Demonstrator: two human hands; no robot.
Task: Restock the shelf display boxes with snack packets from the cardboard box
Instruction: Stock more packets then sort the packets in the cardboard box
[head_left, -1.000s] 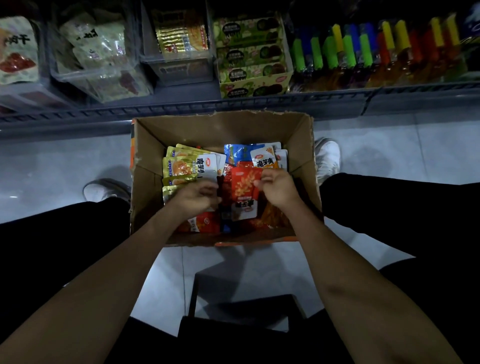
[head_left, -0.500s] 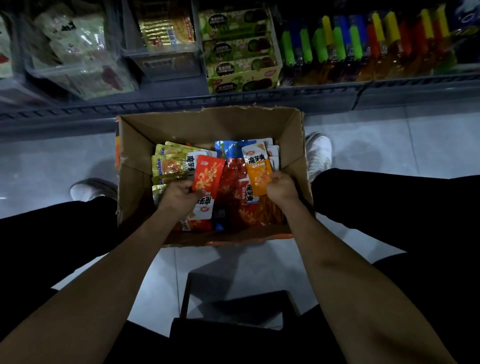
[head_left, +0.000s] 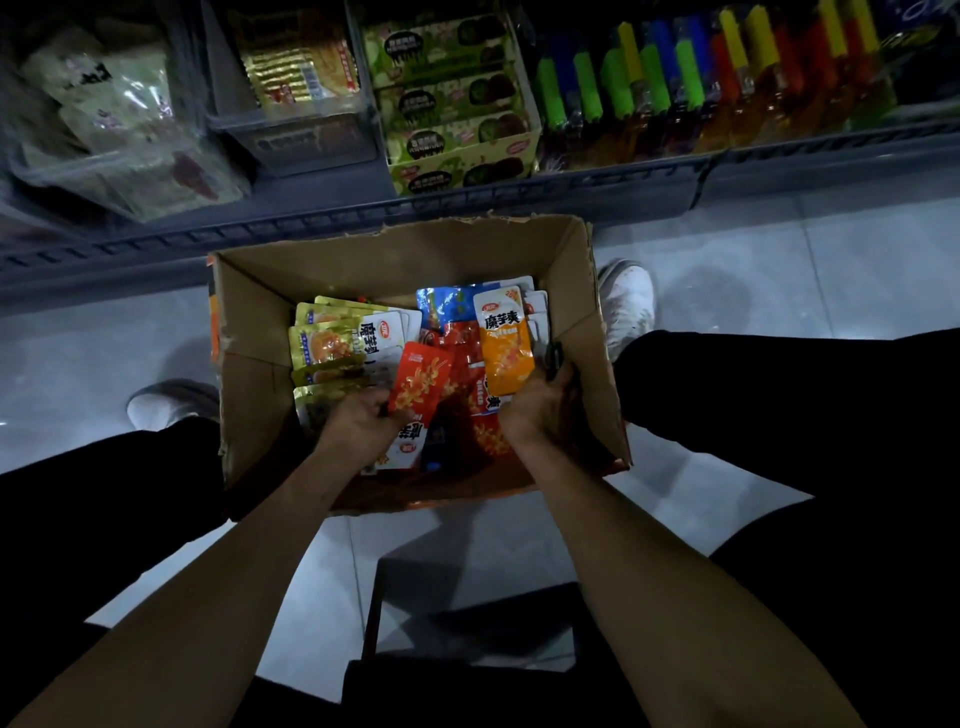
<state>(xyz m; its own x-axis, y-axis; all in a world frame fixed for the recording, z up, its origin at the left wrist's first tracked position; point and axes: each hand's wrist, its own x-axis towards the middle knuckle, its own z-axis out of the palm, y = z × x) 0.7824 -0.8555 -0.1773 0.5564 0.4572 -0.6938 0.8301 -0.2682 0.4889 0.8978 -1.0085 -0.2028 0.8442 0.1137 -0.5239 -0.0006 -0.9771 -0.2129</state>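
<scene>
Cardboard box sits open on the floor between the person's feet, just below the shelf, with snack packets lying loose inside. The left hand curls its fingers around a red packet, tilted up above the pile. The right hand pinches an orange packet by its lower edge near the box's right wall.

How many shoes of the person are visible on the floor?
2. The left shoe is on the floor left of the cardboard box; the right shoe is beside its right wall. Legs partly hide both.
</scene>
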